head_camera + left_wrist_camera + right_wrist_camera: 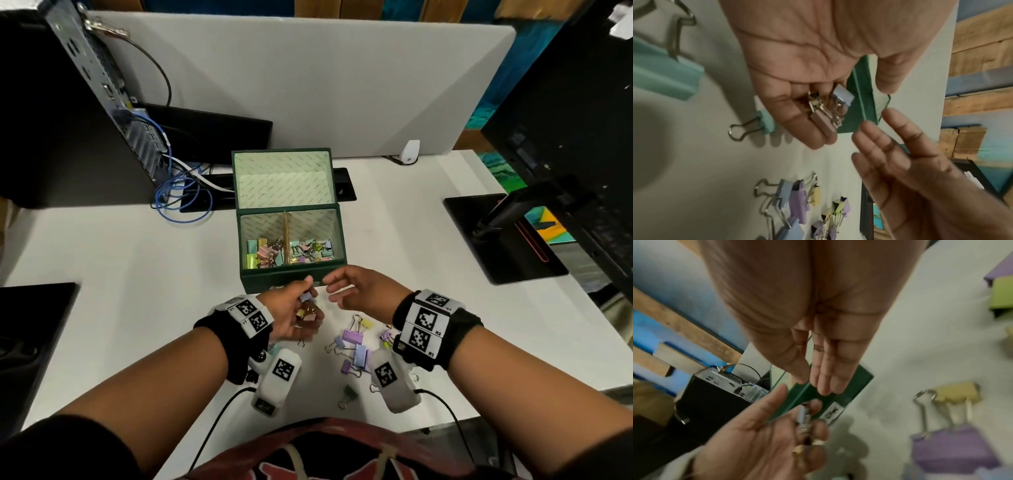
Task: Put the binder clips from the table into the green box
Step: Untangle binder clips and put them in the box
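The left hand fills the nearest wrist view, palm up, its fingers curled to cradle a small bunch of binder clips: one blue, one pink and a yellowish one can be told apart, perhaps more tangled among them. At about three o'clock from it the right hand hovers with fingers straight, close together and holding nothing, tips nearly meeting the left thumb. Just past both hands, at twelve o'clock, the green box stands with its lid back, two compartments split by a divider and each part filled with clips too many to count. At five o'clock from the left hand some ten loose clips lie on the table, mostly purple and blue, and a grey one sits nearest the person. The cradle looks loose, so tipping it short of the box's front wall could, I judge, spill clips onto the table.
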`<state>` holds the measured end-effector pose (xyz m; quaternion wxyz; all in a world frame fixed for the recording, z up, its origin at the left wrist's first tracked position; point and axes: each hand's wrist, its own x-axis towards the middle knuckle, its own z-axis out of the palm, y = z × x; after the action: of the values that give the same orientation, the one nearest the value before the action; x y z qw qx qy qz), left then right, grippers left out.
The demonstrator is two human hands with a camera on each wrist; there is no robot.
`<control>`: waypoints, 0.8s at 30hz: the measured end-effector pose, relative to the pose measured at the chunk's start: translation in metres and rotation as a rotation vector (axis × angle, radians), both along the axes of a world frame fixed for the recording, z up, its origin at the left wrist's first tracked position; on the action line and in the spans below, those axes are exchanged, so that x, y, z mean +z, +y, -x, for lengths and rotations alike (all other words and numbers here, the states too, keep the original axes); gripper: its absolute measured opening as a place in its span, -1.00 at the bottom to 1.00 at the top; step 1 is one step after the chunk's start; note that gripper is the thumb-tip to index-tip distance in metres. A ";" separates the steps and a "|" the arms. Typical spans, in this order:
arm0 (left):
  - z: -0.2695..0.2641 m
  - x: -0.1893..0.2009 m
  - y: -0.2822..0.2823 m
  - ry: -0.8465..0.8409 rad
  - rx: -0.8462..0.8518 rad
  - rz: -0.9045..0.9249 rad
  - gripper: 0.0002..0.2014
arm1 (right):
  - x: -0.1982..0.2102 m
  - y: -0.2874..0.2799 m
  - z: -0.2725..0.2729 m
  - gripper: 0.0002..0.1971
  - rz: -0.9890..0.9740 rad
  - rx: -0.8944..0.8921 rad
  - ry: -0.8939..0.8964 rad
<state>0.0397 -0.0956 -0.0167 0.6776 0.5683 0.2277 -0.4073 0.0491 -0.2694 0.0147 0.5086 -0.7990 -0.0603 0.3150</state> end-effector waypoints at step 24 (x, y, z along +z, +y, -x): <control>0.000 -0.005 0.025 0.013 0.088 -0.055 -0.65 | -0.021 -0.033 -0.002 -0.68 0.601 0.143 -0.178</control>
<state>0.0396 -0.0710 -0.0218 0.6775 0.5735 0.2680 -0.3745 0.0511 -0.3020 -0.0066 0.2190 -0.9317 -0.0646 0.2826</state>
